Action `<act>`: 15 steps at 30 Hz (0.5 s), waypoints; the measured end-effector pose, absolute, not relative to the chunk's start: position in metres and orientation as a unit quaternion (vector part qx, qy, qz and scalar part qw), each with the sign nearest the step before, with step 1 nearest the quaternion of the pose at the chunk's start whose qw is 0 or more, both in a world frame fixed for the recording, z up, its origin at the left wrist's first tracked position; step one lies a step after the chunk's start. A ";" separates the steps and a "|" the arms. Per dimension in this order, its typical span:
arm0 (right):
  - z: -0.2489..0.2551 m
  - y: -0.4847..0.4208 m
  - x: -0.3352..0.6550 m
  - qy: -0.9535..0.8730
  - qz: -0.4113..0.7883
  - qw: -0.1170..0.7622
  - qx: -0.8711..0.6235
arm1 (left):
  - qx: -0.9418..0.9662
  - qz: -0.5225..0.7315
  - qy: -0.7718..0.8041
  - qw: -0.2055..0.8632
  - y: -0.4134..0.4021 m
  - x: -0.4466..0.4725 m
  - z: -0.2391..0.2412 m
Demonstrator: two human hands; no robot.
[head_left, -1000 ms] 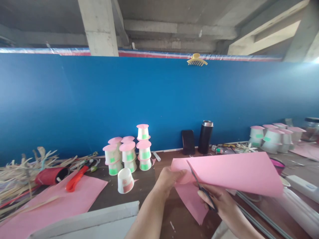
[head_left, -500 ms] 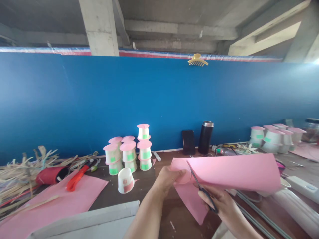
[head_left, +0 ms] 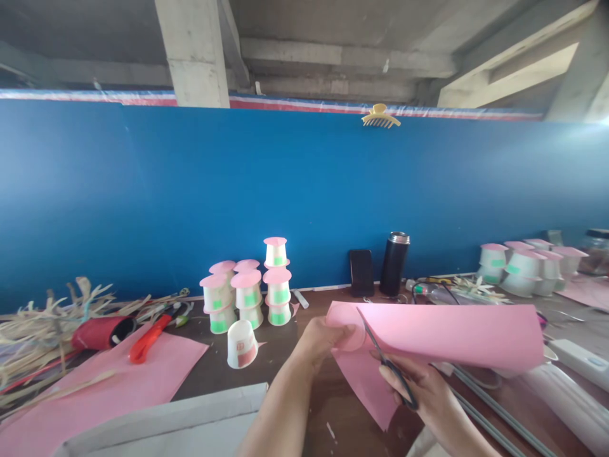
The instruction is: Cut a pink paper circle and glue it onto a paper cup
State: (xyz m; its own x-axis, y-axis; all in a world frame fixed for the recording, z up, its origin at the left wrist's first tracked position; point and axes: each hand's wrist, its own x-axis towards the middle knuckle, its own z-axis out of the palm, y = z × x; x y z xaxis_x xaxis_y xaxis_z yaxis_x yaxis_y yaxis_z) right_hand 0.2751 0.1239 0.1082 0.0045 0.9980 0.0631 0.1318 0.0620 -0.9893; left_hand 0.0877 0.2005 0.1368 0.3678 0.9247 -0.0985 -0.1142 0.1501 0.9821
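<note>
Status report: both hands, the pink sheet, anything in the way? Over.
Left hand pinches pink sheet at its left end. Right hand holds scissors, blades at that same end. Upturned paper cup stands left of the hands, not touching.

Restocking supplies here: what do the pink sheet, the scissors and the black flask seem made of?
Pink sheet: likely thin matte paper or card; it curls smoothly without shine. Scissors: thin grey blades, probably metal; dark handles, maybe plastic. Black flask: probably coated metal; its top rim glints silvery.
</note>
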 end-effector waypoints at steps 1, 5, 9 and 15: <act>0.107 0.124 0.276 -0.542 0.451 0.486 -0.517 | 0.513 0.403 0.392 0.649 0.201 0.087 0.137; 0.105 0.125 0.277 -0.532 0.463 0.487 -0.515 | 0.506 0.414 0.389 0.649 0.203 0.085 0.137; 0.110 0.124 0.275 -0.530 0.468 0.480 -0.519 | 0.499 0.429 0.394 0.642 0.205 0.084 0.139; 0.112 0.125 0.274 -0.555 0.461 0.471 -0.508 | 0.497 0.432 0.390 0.643 0.206 0.084 0.138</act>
